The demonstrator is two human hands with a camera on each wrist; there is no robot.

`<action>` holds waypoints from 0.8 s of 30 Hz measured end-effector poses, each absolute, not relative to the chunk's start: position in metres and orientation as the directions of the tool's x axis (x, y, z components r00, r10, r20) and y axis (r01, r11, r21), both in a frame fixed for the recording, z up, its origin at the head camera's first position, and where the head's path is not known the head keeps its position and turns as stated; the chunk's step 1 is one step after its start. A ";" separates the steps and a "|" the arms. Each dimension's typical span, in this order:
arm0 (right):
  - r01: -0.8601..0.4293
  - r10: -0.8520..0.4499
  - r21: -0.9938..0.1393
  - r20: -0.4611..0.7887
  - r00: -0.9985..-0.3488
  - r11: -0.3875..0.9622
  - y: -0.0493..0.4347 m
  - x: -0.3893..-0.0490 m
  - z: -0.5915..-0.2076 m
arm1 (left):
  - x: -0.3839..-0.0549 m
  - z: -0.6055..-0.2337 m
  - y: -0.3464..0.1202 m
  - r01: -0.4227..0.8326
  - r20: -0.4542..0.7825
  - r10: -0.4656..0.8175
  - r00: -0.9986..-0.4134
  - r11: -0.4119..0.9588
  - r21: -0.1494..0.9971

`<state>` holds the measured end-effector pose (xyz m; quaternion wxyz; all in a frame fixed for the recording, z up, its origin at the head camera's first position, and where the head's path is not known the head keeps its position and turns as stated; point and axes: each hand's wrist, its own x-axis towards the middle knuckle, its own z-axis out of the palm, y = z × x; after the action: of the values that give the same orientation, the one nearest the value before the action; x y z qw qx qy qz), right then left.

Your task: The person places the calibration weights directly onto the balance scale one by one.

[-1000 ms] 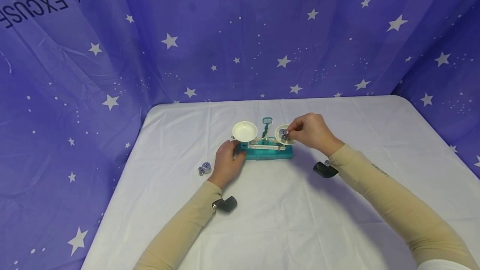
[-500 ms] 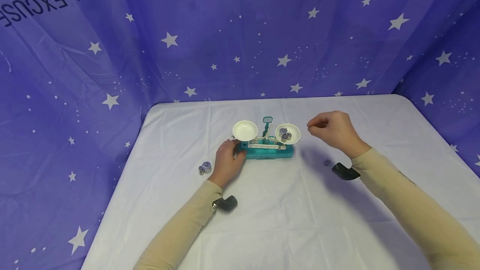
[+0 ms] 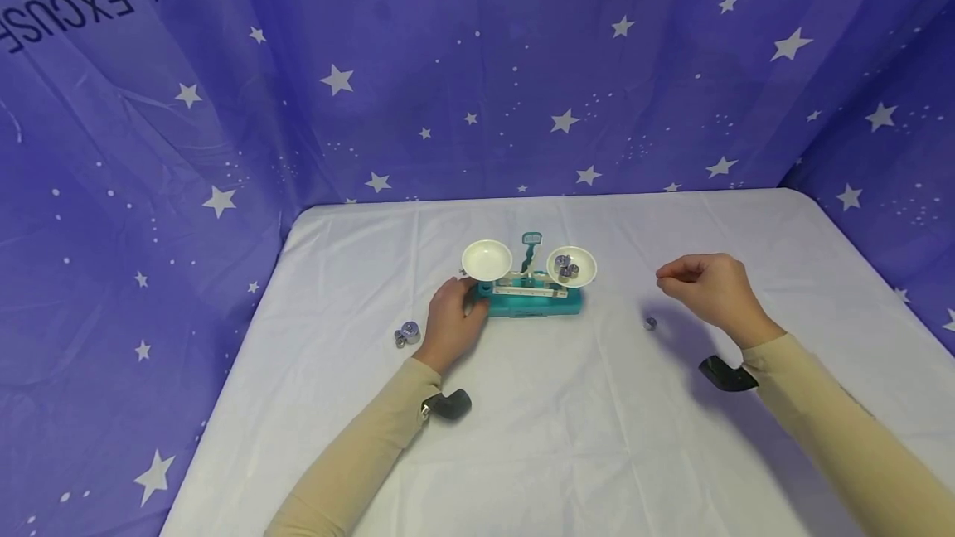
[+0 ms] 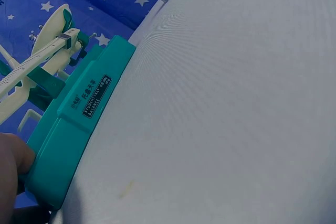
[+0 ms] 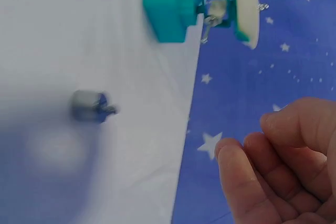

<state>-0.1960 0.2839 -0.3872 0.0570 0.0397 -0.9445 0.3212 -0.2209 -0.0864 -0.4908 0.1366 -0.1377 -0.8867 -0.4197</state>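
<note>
Weight stands upright on the worktop, right of centre in the head view, its knobbed long axis vertical. It lies just below and slightly left of the right hand, which hangs above the cloth with fingers loosely bent, a narrow gap at the thumb and nothing held. That hand is clearly nearer; the left hand grips the left end of the balance at mid-frame, well apart. The balance's right pan sits to the weight's upper left.
</note>
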 end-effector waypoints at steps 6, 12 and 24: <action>-0.046 0.005 -0.612 0.082 -0.997 0.789 0.298 -0.188 -0.402 | -0.221 -0.490 -0.086 0.371 0.368 0.133 -0.920 0.601 0.708; -0.015 0.031 -0.595 0.066 -0.997 0.804 0.305 -0.183 -0.417 | -0.221 -0.491 -0.086 0.376 0.379 0.129 -0.916 0.602 0.704; -0.031 -0.016 -0.629 0.030 -0.999 0.777 0.309 -0.178 -0.442 | -0.221 -0.491 -0.086 0.369 0.369 0.129 -0.920 0.604 0.707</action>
<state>-0.1783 0.3091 -0.4418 0.0112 0.0127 -0.9426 0.3336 -0.2210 -0.0858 -0.4909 0.1417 -0.1407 -0.8843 -0.4221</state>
